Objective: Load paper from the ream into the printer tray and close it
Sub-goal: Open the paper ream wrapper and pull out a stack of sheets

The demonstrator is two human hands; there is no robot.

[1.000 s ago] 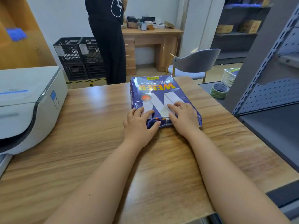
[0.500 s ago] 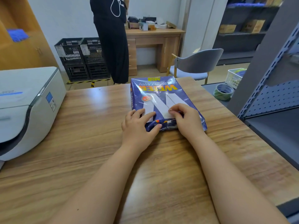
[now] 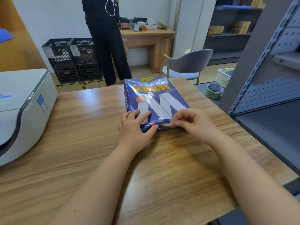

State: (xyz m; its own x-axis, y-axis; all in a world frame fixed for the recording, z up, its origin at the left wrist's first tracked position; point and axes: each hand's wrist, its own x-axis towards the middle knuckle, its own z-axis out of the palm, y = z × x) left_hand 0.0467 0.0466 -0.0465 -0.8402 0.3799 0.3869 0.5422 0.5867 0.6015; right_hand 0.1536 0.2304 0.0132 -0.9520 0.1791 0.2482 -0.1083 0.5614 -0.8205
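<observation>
Your blue plastic-wrapped ream of copy paper [image 3: 154,101] lies flat on the wood-grain table [image 3: 84,127], straight ahead of you, its long axis running away from you toward the far edge. The short near end is the one facing you, and that is where both hands are working.

Your left hand [image 3: 135,129] is spread flat on the near left corner, fingers open over the top face and thumb hooked along the end: it pins the pack and grips nothing. Your right hand [image 3: 193,123] has thumb and fingertips pinched together on the wrapper's folded end flap, at the near right corner, where a sliver of loose wrap shows.

The relation that matters: the flap sits right at your fingertips, and the rest of the ream stretches away beyond it. So a pull on that flap looks best made back toward you or upward, across the short end, with the left hand bracing against the slide.

The white and grey printer [image 3: 21,109] stands well apart at the table's left edge, nearer your left hand. Its tray is not clearly in view, so I cannot tell whether it is open. The ream looks sealed; loading has not yet begun.
</observation>
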